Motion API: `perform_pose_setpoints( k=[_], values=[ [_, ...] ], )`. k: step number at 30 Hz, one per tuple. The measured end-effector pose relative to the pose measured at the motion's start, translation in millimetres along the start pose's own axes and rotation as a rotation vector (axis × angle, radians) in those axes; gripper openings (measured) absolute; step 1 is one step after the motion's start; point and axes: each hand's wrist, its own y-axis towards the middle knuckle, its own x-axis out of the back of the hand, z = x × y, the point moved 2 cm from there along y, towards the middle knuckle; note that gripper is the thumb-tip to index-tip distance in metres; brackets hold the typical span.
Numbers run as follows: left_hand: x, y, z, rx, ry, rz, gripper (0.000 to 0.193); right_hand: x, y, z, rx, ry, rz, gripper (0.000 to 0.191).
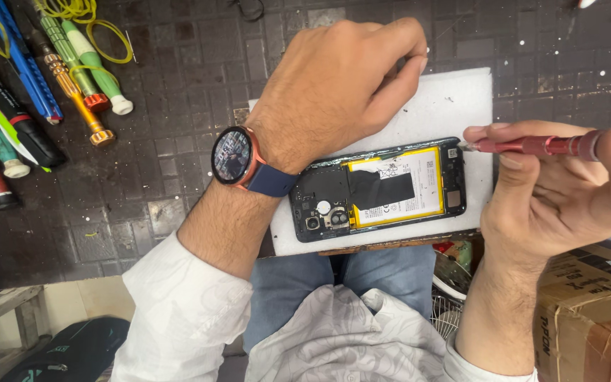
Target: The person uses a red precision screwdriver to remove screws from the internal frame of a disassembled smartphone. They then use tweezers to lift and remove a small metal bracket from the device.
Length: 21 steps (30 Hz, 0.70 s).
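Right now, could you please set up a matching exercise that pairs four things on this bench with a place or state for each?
Things:
1. red screwdriver
2. opened phone
3. wristwatch
4. green screwdriver

Places or states:
A. lying among other tools at the far left of the mat
B. on the left wrist
C. held in the right hand, tip at the phone's corner
D. back off, battery showing, on the white foam pad

Pairs: 1-C, 2-D, 3-B, 4-A. The left hand rests above the phone.
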Motion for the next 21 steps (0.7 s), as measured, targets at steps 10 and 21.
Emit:
perform_pose_setpoints(
  k=[10,21],
  values=[
    [3,5,1,0.037,0.0,0.01,0.011,-3,9,1,0.015,0.004,0.035,0.058],
    [22,17,-5,0.122,-0.033,0.045,0.014,-11,19,12,-0.093,0.076,-0.012,0.059]
  ],
)
